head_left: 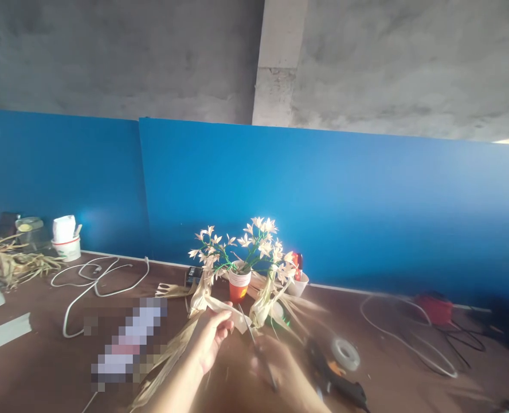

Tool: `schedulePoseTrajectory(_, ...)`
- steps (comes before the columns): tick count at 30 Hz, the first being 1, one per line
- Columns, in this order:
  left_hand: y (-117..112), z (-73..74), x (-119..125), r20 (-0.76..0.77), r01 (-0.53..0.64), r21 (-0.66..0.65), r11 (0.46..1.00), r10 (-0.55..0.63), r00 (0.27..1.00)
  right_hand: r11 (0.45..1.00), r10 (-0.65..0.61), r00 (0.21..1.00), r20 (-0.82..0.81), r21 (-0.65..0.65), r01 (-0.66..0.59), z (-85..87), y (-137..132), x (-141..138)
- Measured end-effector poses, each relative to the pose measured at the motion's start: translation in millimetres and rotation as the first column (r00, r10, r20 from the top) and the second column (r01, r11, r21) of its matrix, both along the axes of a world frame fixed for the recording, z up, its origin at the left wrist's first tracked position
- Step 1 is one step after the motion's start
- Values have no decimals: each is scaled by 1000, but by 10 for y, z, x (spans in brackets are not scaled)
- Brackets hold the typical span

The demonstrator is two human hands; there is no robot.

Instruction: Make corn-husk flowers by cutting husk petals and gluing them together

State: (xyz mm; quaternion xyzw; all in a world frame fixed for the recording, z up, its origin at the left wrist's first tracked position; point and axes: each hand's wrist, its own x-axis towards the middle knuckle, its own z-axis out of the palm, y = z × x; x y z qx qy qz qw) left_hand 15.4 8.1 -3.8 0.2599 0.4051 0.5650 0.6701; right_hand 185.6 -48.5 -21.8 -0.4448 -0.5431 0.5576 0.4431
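The right hand is motion-blurred, its grip unreadable.

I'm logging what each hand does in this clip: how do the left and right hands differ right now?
The left hand is sharp and pinches a pale leaf strip in its fingers; the right hand is blurred and seems to grip scissors. The left hand sits higher, nearer the orange cup; the right hand is lower, blades pointing up at the strip. Both are over the brown table.

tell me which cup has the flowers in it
The orange cup behind the left hand holding a husk strip; the white cup beside it holds something red instead.
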Motion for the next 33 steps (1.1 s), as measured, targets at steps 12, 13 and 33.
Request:
schedulePoseTrajectory(12,78,-12,-92,-211,112,111,988,-86,974,996,36,999,-32,-81,-38,7,-39,30)
schedulePoseTrajectory(13,85,-17,-101,-231,126,121,985,-96,968,995,42,999,-30,-88,-45,19,-48,31)
schedulePoseTrajectory(33,125,-18,-201,-366,213,167,963,-140,920,977,152,988,6,-153,-149,100,-87,140)
